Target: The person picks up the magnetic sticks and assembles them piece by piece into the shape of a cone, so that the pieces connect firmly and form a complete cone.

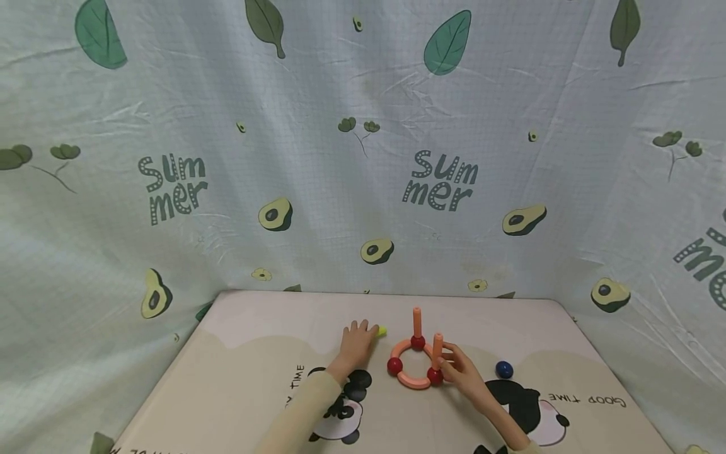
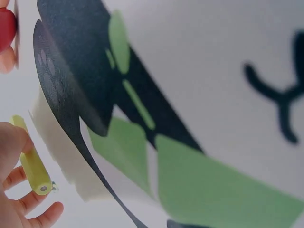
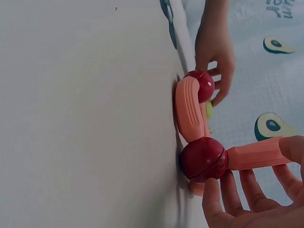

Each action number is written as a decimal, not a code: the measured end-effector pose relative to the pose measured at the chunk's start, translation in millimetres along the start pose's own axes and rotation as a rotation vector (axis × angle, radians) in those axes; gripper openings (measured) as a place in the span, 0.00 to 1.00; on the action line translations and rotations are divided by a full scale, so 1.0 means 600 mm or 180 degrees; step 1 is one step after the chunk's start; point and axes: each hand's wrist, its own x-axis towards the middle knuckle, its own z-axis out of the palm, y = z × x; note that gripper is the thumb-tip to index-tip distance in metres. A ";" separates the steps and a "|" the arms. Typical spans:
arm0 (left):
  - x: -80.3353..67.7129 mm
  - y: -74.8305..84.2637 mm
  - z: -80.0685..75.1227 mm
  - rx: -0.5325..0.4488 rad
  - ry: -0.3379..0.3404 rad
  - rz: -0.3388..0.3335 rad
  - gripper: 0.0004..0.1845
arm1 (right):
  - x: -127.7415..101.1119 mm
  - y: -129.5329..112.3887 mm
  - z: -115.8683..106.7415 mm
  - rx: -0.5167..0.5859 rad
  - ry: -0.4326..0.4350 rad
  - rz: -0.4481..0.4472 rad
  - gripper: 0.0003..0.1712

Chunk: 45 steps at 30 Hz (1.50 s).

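Observation:
On the table lies a ring of curved orange pieces (image 1: 414, 382) joined by red balls (image 1: 394, 366). Two straight orange sticks (image 1: 417, 323) stand up from red balls of the ring. My right hand (image 1: 462, 375) is at the ring's right side, its thumb and fingers around the nearer upright orange stick (image 3: 256, 154), a fingertip touching the red ball (image 3: 204, 159) below it. To the left of the ring, my left hand (image 1: 357, 345) pinches a yellow-green stick (image 2: 33, 166) between thumb and fingers, low over the table. A small metal tip shows at the stick's end.
A dark blue ball (image 1: 504, 369) sits on the table right of my right hand. The pale tabletop (image 1: 261, 366) carries printed panda figures and lettering. Behind its far edge hangs a printed curtain (image 1: 323, 164), which also closes off both sides.

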 end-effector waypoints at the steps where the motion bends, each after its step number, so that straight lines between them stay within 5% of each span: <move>1: 0.000 0.000 -0.001 0.0032 0.0041 0.0023 0.14 | 0.000 0.000 0.000 0.0000 0.0012 -0.0006 0.25; 9: -0.004 0.000 -0.007 0.0083 0.0345 0.0188 0.18 | -0.001 0.001 0.001 -0.0007 0.0061 -0.0035 0.26; 15: -0.014 0.004 -0.014 -0.0307 0.0460 0.0240 0.16 | 0.000 0.000 -0.001 0.0025 0.0043 0.0023 0.26; 22: -0.026 0.015 -0.032 -0.1244 0.0179 0.0049 0.15 | 0.000 -0.001 -0.002 0.0027 -0.0001 -0.0007 0.25; 33: -0.026 0.032 -0.047 -0.1924 -0.0081 0.0035 0.15 | 0.003 0.000 0.000 0.0121 -0.0082 -0.0024 0.24; 45: -0.029 0.048 -0.061 -0.2688 -0.0028 -0.0025 0.14 | 0.004 -0.002 0.004 0.0068 0.0019 0.0001 0.23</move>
